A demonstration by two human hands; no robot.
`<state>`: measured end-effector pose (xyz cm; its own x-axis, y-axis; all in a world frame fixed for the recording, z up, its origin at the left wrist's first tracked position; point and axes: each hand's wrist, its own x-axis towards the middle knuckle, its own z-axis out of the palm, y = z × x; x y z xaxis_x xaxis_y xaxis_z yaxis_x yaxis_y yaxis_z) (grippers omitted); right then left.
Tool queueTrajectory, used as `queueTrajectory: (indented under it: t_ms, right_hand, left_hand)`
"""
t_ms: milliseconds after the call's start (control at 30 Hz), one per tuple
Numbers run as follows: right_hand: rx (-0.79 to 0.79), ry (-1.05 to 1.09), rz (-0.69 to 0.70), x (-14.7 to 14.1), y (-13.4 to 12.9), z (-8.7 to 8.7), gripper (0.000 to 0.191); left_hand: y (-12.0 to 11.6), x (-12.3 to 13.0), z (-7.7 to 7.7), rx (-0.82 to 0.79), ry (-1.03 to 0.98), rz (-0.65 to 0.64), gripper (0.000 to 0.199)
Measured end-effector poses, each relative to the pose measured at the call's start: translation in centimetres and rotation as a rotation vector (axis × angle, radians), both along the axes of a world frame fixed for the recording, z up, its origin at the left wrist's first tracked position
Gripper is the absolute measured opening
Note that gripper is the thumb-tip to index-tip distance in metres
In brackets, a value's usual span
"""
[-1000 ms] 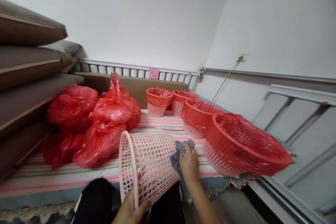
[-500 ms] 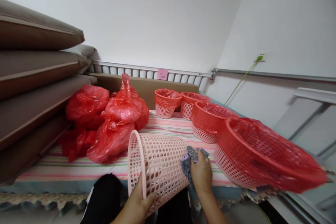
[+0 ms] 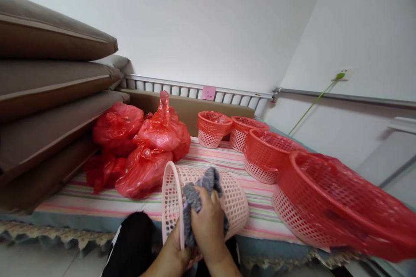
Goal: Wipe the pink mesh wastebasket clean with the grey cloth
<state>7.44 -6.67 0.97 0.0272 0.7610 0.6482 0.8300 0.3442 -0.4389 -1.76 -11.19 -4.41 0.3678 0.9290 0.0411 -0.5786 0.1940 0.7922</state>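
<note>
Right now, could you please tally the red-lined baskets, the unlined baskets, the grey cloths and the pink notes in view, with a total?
Red-lined baskets: 4
Unlined basket: 1
Grey cloth: 1
Pink note: 1
Total: 7

Tipped on its side at the near edge of a striped cover (image 3: 258, 207): a pale pink basket (image 3: 234, 201), walls perforated, open mouth to the left, base to the right. Bunched against its side, close to the rim: a crumpled gray cloth (image 3: 212, 178).
</note>
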Motion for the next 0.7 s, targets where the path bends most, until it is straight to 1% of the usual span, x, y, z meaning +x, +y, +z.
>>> queueTrajectory:
  t_ms: [67, 133, 267, 367, 433, 467, 600, 633, 700]
  right_hand:
    - [0.003, 0.027, 0.093, -1.5, -0.7, 0.6, 0.044]
    - [0.01, 0.036, 0.12, -1.7, -0.9, 0.5, 0.046]
    - [0.056, 0.007, 0.116, -0.6, -0.4, -0.6, 0.045]
    - [0.067, -0.056, 0.102, 0.6, 0.4, -1.3, 0.04]
    - [0.045, -0.109, 0.049, 2.2, 1.5, -1.7, 0.036]
    - [0.027, -0.132, 0.0, 3.3, 2.3, -1.9, 0.034]
    - [-0.067, -0.185, -0.267, 9.4, 5.5, -3.1, 0.033]
    - [-0.087, -0.192, -0.319, 10.9, 6.1, -3.4, 0.034]
    - [-0.115, -0.208, -0.379, 12.9, 6.7, -3.8, 0.034]
  left_hand:
    - [-0.1, 0.1, -0.1, -0.033, -0.027, 0.021, 0.065]
    - [-0.2, 0.1, -0.1, -0.038, -0.02, 0.035, 0.064]
    - [0.0, 0.2, -0.2, 0.019, 0.091, -0.01, 0.072]
    - [0.4, 0.2, -0.4, 0.135, 0.082, 0.011, 0.082]
    - [0.5, 0.0, -0.7, 0.23, 0.065, 0.006, 0.083]
    - [0.5, -0.2, -0.8, 0.27, 0.063, -0.013, 0.084]
    - [0.5, -0.6, -1.1, 0.352, 0.054, -0.114, 0.09]
    - [0.5, -0.7, -1.2, 0.373, 0.055, -0.134, 0.089]
    - [0.5, -0.7, -1.5, 0.407, 0.057, -0.15, 0.085]
